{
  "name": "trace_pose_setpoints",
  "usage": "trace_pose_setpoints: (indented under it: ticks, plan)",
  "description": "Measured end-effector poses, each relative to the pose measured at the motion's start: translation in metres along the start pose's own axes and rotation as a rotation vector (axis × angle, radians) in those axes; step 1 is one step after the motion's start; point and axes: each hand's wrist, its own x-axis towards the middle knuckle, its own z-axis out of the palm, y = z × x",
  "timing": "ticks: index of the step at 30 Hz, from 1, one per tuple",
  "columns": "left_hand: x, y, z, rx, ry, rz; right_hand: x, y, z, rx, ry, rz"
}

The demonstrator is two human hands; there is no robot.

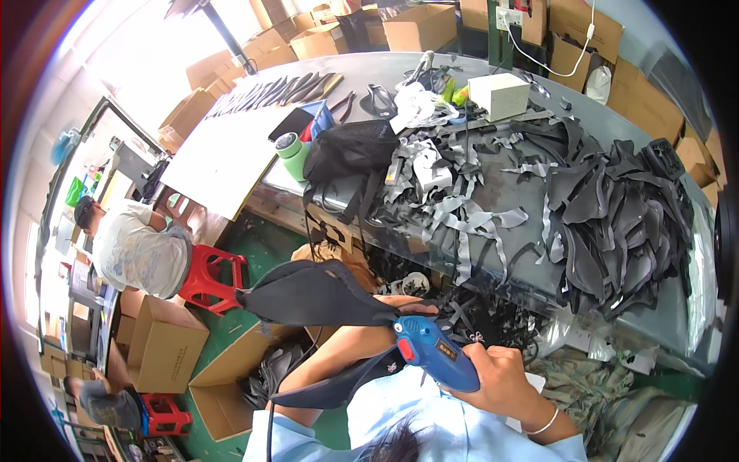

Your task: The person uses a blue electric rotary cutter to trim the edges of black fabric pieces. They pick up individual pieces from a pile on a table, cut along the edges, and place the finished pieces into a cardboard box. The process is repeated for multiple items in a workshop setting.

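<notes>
My right hand [493, 377] is wrapped round the body of a blue handheld power tool [439, 354] with a red button and a vented head. The tool's head is close to my left hand [408, 303], whose fingers are closed on a black padded fabric piece [315, 292]. Its broad curved part spreads out to the left of that hand. A narrower black strip [339, 393] hangs below, across my left forearm. The tool's working tip and part of my left fingers are hidden.
A grey table [493, 246] ahead bears a heap of dark curved pieces [616, 223], grey strips [469, 219], a black bag [350, 154] and a green bottle [291, 154]. An open cardboard box [215, 396] stands at lower left. Two people sit on red stools [215, 277] farther left.
</notes>
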Motion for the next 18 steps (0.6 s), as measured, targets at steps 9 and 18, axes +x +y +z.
trace_pose_setpoints:
  ticks: [9, 18]
  plan:
    - [-0.008, 0.024, -0.017, -0.821, 0.891, 0.245, -0.002, 0.007, 0.001, -0.082, -0.015, 0.114]
    - [-0.005, 0.023, 0.012, -0.898, 1.037, 0.275, 0.003, -0.001, 0.004, -0.027, -0.005, 0.128]
